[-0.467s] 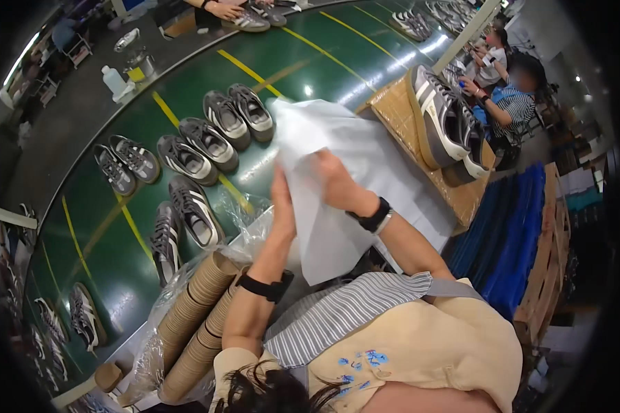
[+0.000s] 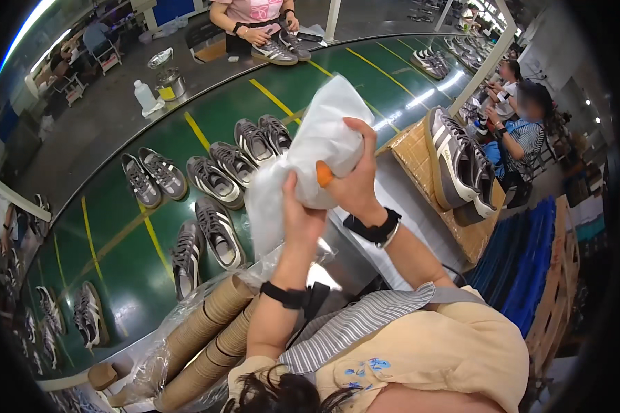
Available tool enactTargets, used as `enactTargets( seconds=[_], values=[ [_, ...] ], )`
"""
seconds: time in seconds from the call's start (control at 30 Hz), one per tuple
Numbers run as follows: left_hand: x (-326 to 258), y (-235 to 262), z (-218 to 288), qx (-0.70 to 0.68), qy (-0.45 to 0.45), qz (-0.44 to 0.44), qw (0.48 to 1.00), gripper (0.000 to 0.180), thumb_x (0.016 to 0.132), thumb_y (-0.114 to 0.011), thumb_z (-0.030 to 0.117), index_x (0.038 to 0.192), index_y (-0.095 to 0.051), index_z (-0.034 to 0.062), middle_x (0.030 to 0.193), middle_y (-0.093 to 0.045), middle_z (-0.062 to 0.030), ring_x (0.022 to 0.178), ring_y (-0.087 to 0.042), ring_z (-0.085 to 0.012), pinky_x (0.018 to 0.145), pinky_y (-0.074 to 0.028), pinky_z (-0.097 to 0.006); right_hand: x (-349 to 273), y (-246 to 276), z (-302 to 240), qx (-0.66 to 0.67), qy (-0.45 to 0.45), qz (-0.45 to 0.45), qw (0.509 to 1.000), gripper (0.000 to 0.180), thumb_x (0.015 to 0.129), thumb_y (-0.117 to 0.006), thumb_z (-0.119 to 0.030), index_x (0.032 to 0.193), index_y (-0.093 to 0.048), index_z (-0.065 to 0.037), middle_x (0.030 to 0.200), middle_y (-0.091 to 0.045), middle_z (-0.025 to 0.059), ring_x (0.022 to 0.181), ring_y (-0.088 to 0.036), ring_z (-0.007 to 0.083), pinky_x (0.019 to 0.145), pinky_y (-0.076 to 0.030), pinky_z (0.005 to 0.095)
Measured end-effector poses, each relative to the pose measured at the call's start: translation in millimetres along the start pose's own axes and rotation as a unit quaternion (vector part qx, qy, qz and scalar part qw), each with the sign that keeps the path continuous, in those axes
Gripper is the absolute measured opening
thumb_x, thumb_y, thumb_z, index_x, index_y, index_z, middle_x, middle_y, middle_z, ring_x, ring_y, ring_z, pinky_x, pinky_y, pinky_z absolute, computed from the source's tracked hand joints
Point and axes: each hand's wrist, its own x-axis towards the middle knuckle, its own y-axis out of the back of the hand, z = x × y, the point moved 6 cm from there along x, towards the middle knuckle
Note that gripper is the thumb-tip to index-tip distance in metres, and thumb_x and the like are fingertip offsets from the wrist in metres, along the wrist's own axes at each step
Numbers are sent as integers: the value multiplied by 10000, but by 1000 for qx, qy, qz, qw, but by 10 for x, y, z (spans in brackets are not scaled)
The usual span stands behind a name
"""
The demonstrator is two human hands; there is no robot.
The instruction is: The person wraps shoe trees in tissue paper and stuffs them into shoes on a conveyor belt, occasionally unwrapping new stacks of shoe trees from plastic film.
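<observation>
Holding a crumpled white tissue paper (image 2: 310,155) in the air above the green conveyor belt (image 2: 117,237), the right hand (image 2: 355,182) is clamped on its upper part, and the left hand (image 2: 300,217) grips it from below. Grey sneakers (image 2: 217,230) lie on the belt.

Left arm: rises from the near edge, forearm nearly upright, a black band at the wrist.
Left hand (image 2: 300,215): raised at the centre, fingers closed on white wrapping.
Right arm: bent at the elbow, forearm slanting up and to the left, black watch on the wrist.
Right hand (image 2: 355,180): just right of the left hand and higher, fingers curled, gripping the same wrapping.
</observation>
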Motion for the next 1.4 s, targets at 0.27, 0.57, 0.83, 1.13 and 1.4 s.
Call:
enactTargets(
  seconds=[0.27, 0.57, 0.83, 1.13, 1.4],
  values=[
    [243, -3, 395, 521, -194, -82, 827, 330, 821, -534, -41, 1148, -566, -6, 1070, -628, -78, 1023, -596, -166, 836, -495, -350, 266, -330, 73, -112, 171, -236, 950, 349, 785, -752, -142, 1042, -569, 5, 1076, -563, 196, 956, -587, 350, 772, -498, 398],
    [813, 184, 869, 304, -130, -86, 940, 431, 902, -597, -3, 1293, -419, 33, 1223, -568, -89, 1088, -589, -193, 900, -509, -337, 280, -652, 1000, -128, -16, -252, 959, 646, 828, -720, -228, 1329, -405, 32, 1173, -590, 245, 1081, -613, 335, 920, -473, 405],
    [2132, 770, 1544, 683, -208, 7, 700, 381, 780, -594, -62, 1155, -564, -2, 1152, -613, -153, 990, -657, -247, 851, -535, -364, 387, -559, 1888, -244, -214, -286, 902, 552, 657, -722, -161, 1165, -607, 22, 1048, -657, 252, 941, -636, 424, 862, -505, 428],
    [3226, 836, 1266, 918, -277, -158, 235, 265, 808, -665, 184, 974, -546, 15, 966, -622, -189, 883, -633, -391, 739, -527, -485, 454, -1277, 3131, -320, -402, -394, 762, 614, 566, -770, -121, 1090, -517, 75, 1106, -613, 327, 1081, -598, 446, 935, -494, 434],
    [3135, 755, 1437, 905, -279, -162, 277, 215, 830, -657, 225, 907, -592, 35, 892, -643, -168, 832, -642, -369, 717, -522, -462, 570, -980, 3722, -225, -485, -263, 803, 496, 564, -801, -123, 981, -597, 53, 953, -655, 250, 853, -672, 317, 720, -548, 391]
  ],
)
